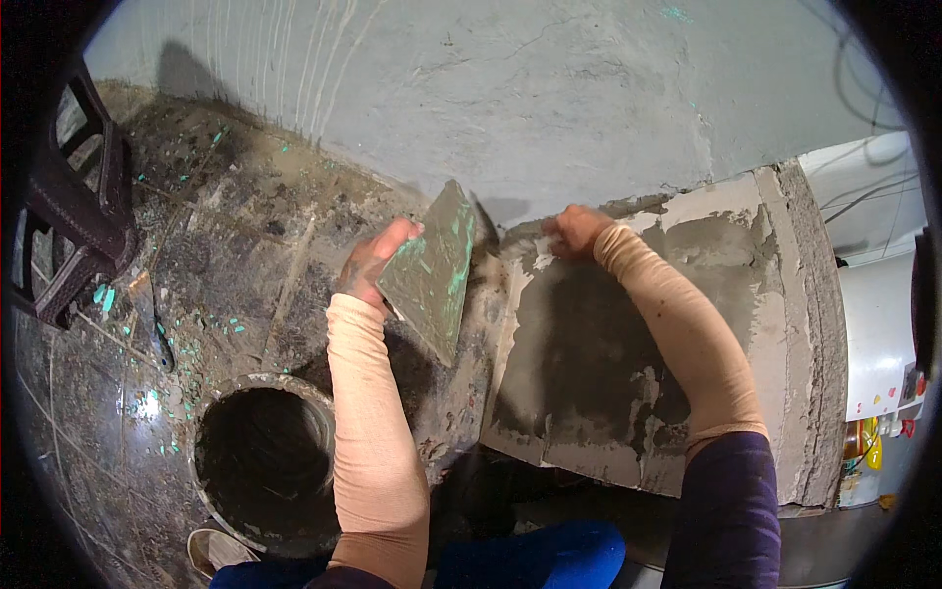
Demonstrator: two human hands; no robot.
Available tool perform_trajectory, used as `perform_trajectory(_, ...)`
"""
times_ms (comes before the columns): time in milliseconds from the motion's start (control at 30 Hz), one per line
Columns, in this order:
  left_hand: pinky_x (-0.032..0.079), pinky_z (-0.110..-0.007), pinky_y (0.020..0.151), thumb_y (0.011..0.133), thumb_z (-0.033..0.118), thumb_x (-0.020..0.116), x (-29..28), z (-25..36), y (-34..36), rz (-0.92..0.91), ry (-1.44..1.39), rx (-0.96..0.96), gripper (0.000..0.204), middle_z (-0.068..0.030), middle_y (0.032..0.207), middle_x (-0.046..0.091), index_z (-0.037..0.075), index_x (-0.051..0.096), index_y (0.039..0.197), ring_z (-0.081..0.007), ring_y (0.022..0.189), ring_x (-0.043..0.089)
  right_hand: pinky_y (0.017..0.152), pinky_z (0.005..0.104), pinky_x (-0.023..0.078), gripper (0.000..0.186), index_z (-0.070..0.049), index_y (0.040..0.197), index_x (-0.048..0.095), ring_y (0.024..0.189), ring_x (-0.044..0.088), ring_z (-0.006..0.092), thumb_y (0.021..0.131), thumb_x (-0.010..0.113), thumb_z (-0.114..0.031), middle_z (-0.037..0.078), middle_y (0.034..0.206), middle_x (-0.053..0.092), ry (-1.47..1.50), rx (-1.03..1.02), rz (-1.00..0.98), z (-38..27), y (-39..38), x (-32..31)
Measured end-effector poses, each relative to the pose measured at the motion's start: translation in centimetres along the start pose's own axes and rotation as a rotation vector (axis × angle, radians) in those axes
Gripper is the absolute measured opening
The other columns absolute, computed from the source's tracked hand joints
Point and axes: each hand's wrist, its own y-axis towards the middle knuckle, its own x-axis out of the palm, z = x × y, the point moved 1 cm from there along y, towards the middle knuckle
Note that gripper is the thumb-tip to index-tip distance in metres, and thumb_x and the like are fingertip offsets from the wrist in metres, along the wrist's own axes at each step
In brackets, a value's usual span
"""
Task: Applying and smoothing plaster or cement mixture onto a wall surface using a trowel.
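My left hand (370, 263) grips the edge of a flat board (432, 280), tilted up and smeared with grey mortar and green streaks. Its underside and any handle are hidden. To the right, my right hand (577, 233) is closed at the upper left corner of a low block-like surface (628, 334). Its fingers are curled, and whatever they hold does not show clearly. Damp grey mortar covers much of that surface, with paler patches along its edges. Below my left hand stands a round bucket (319, 393), dark inside and crusted at the rim.
A grey wall (549, 98) runs behind. On the dirty floor (245, 265) lie a scraper (152, 319) and scattered green flakes. A dark plastic chair (83, 196) stands far left. One shoe (218, 552) shows near the bucket; a rough raised edge (812, 334) bounds the right.
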Motion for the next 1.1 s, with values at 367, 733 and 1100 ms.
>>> perform_trajectory(367, 0.046, -0.033, 0.076, 0.068, 0.037, 0.074, -1.0, -0.7, 0.0, 0.002, 0.003, -0.009, 0.041, -0.0046, 0.095, 0.064, 0.005, 0.068, 0.093, -0.0190, 0.085, 0.059, 0.079, 0.0456, 0.052, 0.030, -0.013, 0.105, 0.064, 0.090, 0.063, 0.0384, 0.078, 0.056, -0.023, 0.019, 0.093, 0.066, -0.233, 0.061, -0.091, -1.7, 3.0, 0.4)
perform_trajectory(733, 0.047, -0.036, 0.079, 0.070, 0.042, 0.076, -0.8, -0.5, 0.1, -0.077, -0.039, -0.001, 0.049, -0.0065, 0.097, 0.065, 0.003, 0.068, 0.098, -0.0200, 0.088, 0.060, 0.079, 0.0459, 0.052, 0.025, -0.007, 0.097, 0.065, 0.089, 0.063, 0.0383, 0.080, 0.055, -0.022, 0.020, 0.095, 0.066, -0.271, 0.138, -0.117, -1.7, 2.7, 1.0)
perform_trajectory(1100, 0.047, -0.034, 0.074, 0.067, 0.043, 0.076, -1.0, 0.6, -0.9, -0.082, 0.004, 0.072, 0.049, -0.0059, 0.092, 0.065, 0.004, 0.068, 0.096, -0.0193, 0.081, 0.059, 0.082, 0.0417, 0.052, 0.029, -0.010, 0.102, 0.066, 0.092, 0.063, 0.0360, 0.076, 0.057, -0.018, 0.018, 0.098, 0.066, -0.213, 0.094, -0.084, -3.5, 1.4, -0.2)
